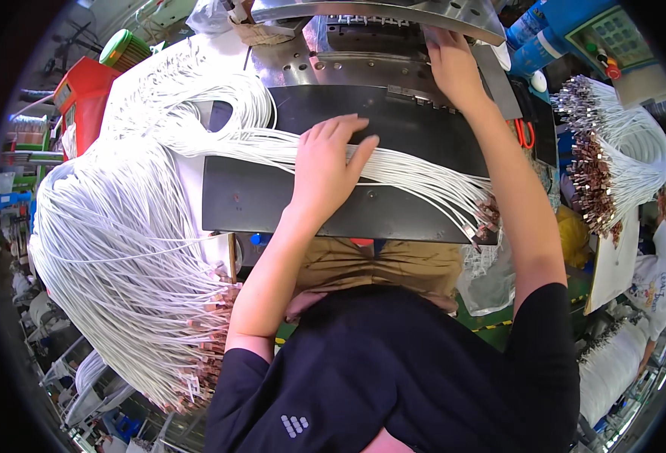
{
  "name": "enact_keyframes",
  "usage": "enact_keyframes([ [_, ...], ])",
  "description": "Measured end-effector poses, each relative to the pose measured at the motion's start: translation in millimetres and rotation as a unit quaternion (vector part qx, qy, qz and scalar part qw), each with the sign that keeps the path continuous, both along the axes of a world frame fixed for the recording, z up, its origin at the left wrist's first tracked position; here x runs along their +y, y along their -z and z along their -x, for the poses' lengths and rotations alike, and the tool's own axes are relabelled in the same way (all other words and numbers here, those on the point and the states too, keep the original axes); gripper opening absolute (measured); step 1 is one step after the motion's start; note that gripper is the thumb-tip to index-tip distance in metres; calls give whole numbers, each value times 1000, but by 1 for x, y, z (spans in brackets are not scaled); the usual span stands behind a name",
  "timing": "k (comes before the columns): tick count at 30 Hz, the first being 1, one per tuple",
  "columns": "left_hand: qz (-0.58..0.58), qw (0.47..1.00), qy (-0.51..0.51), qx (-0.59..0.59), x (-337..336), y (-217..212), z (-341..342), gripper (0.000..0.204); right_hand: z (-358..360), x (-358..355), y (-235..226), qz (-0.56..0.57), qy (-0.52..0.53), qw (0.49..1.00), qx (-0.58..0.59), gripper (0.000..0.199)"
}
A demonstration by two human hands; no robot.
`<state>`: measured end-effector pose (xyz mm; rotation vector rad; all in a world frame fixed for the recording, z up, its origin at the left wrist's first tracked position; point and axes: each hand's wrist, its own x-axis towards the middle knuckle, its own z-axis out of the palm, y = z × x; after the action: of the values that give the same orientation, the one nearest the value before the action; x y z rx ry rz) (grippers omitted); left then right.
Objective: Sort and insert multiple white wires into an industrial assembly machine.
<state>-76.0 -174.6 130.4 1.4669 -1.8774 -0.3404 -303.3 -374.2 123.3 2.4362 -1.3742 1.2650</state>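
Note:
My left hand (324, 167) rests over a bundle of white cables (408, 166), with fingers stretched and thumb apart. The cables run across a black work plate (272, 200), and their metal-tipped connector ends (485, 217) lie at the plate's right edge. My right hand (455, 69) reaches to the right side of a metal machine fixture (340, 69). Its visible fingers are extended, though the tips are partly hidden beneath an overhanging steel plate (393, 10). No cable shows in that hand. A row of small metal parts (370, 20) sits under the overhang.
A large heap of white cables (114, 249) hangs off the table's left side. More coiled cables (631, 151) lie at the right. Red-handled scissors (525, 134), a red box (84, 102), blue containers (535, 49) and a clear plastic bag (487, 283) surround the workplace. Another person (653, 279) is at far right.

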Motion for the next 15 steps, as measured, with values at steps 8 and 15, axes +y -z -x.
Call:
enact_keyframes([
  [8, 165, 980, -106, -30, -174, -7, 11, 29, 5, -112, 26, -92, 57, 971, 214, 37],
  [15, -84, 944, -287, -143, -239, 1, 35, 23, 3, -109, 38, -36, 28, 983, 178, 38],
])
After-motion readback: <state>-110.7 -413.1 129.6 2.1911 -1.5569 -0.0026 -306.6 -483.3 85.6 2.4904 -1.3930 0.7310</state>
